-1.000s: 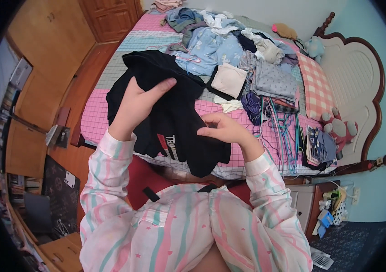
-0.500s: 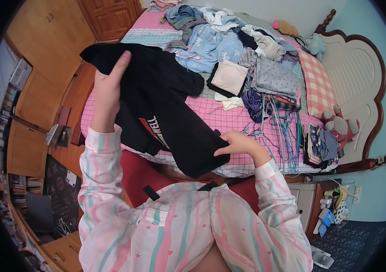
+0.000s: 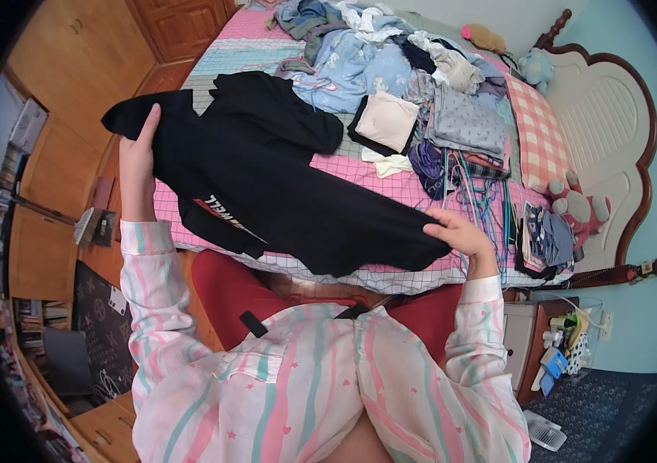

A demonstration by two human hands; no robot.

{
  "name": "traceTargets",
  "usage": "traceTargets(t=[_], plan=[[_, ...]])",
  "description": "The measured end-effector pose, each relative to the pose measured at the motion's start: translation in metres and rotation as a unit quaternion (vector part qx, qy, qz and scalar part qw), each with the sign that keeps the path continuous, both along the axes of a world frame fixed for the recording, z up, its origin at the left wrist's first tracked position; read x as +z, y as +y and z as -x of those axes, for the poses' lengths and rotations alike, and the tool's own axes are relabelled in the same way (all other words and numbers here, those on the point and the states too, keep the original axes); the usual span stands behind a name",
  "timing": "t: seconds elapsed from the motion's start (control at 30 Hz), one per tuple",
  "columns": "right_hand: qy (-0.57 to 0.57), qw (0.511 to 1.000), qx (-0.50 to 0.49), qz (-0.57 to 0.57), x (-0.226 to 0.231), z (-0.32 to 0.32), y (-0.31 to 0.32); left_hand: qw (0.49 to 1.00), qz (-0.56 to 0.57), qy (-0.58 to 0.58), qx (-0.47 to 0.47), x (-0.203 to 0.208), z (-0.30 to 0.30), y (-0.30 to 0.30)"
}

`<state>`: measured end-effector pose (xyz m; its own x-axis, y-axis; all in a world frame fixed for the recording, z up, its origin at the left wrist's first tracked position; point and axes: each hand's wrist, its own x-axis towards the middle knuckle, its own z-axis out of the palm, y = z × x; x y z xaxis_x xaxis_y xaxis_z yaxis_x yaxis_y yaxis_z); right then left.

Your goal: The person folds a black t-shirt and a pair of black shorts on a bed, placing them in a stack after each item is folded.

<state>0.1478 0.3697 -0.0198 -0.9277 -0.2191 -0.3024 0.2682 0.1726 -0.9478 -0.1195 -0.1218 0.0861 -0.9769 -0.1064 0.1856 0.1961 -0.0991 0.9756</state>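
Note:
A black printed shirt is stretched sideways between my two hands above the near edge of the bed. My left hand pinches its upper left end, thumb on top and fingers hidden behind the cloth. At the lower right end, my right hand grips the fabric between thumb and fingers. Part of the shirt hangs toward the bed, and a red and white print shows near its lower left. Just beyond it lie a folded cream garment on a black one and a small pale yellow cloth.
Loose clothes are heaped across the far side of the bed. To the right are folded grey clothes, several hangers, another folded stack, a checked pillow and a plush toy. A nightstand stands at the near right.
My hands have moved apart, the left one leftward and slightly down, the right one rightward. The black shirt is now drawn out wider and lies flatter between them.

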Motion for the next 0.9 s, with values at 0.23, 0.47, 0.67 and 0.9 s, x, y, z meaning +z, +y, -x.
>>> traceTargets(t=[0.23, 0.47, 0.67, 0.9], plan=[[-0.004, 0.997, -0.073, -0.029, 0.0, -0.001, 0.026, 0.994, 0.09, -0.063, 0.014, -0.052, -0.01, -0.019], [0.07, 0.955, -0.179, -0.227, -0.116, 0.032, 0.031, 0.97, 0.239, -0.032, 0.023, -0.158, 0.005, -0.017], [0.169, 0.849, -0.351, -0.356, -0.175, 0.004, -0.012, 0.972, 0.186, -0.125, 0.064, -0.197, -0.01, -0.009], [0.04, 0.903, -0.324, -0.279, -0.164, -0.032, -0.073, 0.977, 0.166, -0.102, 0.083, -0.187, -0.028, -0.002]])
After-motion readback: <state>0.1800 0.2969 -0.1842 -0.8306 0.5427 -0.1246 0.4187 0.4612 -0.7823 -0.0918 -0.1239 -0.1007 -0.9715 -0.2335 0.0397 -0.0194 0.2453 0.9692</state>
